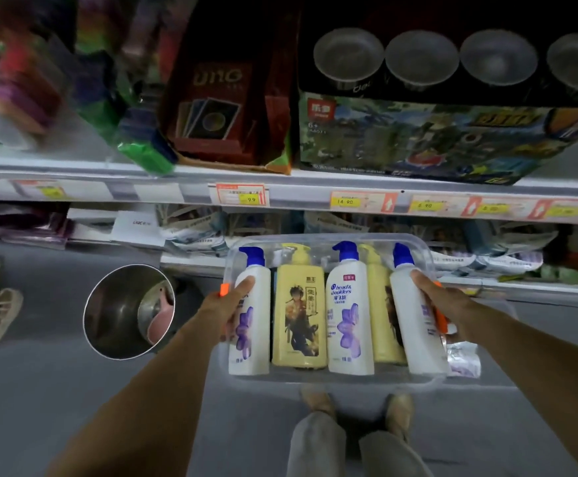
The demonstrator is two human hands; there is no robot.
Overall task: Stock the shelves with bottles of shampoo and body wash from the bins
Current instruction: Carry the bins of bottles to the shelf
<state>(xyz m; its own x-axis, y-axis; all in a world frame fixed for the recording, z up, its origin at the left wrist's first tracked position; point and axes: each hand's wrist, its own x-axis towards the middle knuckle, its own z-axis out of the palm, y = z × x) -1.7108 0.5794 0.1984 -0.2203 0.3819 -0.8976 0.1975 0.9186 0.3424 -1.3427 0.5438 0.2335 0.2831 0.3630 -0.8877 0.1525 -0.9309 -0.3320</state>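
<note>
grey shop floor with shelves running across in front of us, and only the head view to go on. we're holding a clear bin (332, 382) out in front, seemingly lifted clear of the floor, since our own shoes show below it.

our left hand (231, 299) grips the bin's left side with the thumb hooked over the rim, right by an orange clip (224, 289). the right hand (433, 297) does the same on the other side, thumb over the top and the fingers curled round the wall. the left hand's fingers are hidden underneath, so we can't tell how they sit.

inside the bin five bottles lie side by side, pumps pointing at the shelves: a white bottle (251, 339) on the left, a yellow bottle (298, 318), a middle white bottle (347, 318), a second yellow bottle (380, 321) mostly tucked behind, and a right white bottle (415, 339).

progress-wise, we'd say it's barely started. the top shelf (184, 187) holds a card game box (219, 111) and a toy box (418, 139), while the lower shelf (191, 259) has packets we can't make out. no shampoo on either, so all five still need a spot. a metal pot (119, 311) sits on the floor to the left.
</note>
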